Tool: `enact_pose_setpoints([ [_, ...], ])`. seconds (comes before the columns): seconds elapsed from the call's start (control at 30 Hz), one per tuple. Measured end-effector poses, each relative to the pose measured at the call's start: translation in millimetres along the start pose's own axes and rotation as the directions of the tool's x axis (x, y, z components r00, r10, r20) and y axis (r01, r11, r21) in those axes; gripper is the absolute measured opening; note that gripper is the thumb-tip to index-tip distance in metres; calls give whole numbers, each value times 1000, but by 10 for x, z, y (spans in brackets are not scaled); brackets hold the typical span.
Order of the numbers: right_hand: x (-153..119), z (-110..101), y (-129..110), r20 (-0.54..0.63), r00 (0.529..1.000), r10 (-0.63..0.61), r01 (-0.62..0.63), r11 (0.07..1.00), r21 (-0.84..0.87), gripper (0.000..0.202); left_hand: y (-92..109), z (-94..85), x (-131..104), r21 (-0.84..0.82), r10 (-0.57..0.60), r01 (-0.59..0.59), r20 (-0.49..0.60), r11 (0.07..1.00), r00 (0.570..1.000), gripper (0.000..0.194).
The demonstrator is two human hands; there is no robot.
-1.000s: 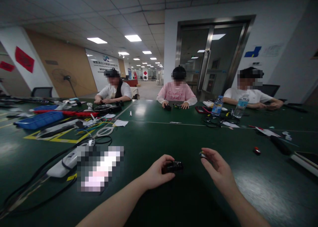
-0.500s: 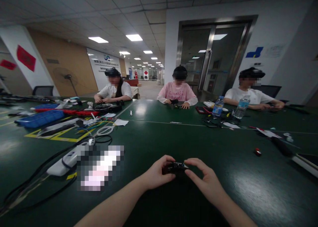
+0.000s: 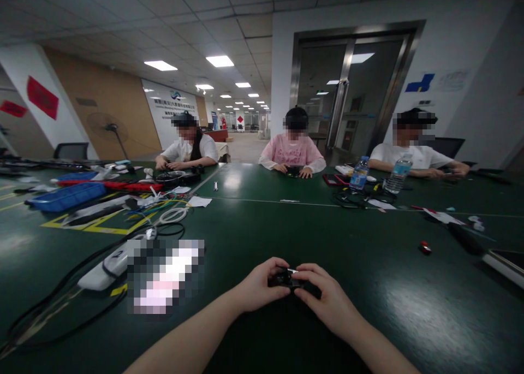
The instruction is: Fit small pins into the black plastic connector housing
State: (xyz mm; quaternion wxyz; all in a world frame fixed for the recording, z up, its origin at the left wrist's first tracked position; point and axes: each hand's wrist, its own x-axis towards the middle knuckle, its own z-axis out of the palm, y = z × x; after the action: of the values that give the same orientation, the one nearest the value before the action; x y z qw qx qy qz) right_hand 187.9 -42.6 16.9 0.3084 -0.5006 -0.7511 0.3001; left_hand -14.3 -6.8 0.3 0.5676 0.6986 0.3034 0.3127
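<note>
Between my two hands, low over the green table, is a small glossy black object (image 3: 286,278) whose kind I cannot make out. My left hand (image 3: 262,284) is curled round its left end, thumb in front and fingers behind. From the other side my right hand (image 3: 323,295) grips the right end between thumb and fingers. A bright glint shows on its top, and the fingers cover much of it. To the left of my hands lies a blurred-out flat thing with a lit face (image 3: 172,275).
On the left are a white power strip (image 3: 104,267), black cables and a blue tray (image 3: 67,195). Water bottles (image 3: 398,174) stand at the far right. A small red item (image 3: 424,248) lies on the green table (image 3: 229,221). Three people sit opposite, wearing black headgear.
My right hand has moved left and closed in, now covering more of the black object's right end. My left hand has hardly moved. The person opposite has shifted a hand.
</note>
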Motion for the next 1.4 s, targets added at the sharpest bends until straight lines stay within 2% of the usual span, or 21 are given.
enact_pose_setpoints([
  [0.27, -46, -13, 19, -63, 997, -42, 42, 999, 6, 34, 46, -14, -1, -79, -41, 43, 22, 996, 999, 42],
  [0.53, -45, -34, 5, 0, 999, -35, 35, 999, -7, 25, -14, -19, 16, -59, -38, 39, 20, 998, 999, 40],
  [0.7, -45, -35, 19, -62, 996, -62, 63, 998, 25, 37, 34, -25, 6, -74, -34, 36, 23, 997, 999, 41],
  [0.8, -38, -36, 34, -60, 997, -40, 42, 999, 32, 40, 67, -25, -4, -78, -41, 43, 30, 996, 999, 41],
  [1.07, -35, -21, 43, -56, 998, 26, -23, 998, 53, 38, 88, -24, -9, -68, -65, 67, 27, 995, 998, 45],
  [1.27, -35, -32, 13, -54, 998, 13, -10, 999, 54, 33, 75, -16, -4, -64, -45, 46, 18, 997, 999, 44],
  [1.4, -36, -26, 5, -75, 996, -50, 54, 997, 54, 27, 88, -8, -8, -59, -44, 45, 17, 997, 999, 41],
])
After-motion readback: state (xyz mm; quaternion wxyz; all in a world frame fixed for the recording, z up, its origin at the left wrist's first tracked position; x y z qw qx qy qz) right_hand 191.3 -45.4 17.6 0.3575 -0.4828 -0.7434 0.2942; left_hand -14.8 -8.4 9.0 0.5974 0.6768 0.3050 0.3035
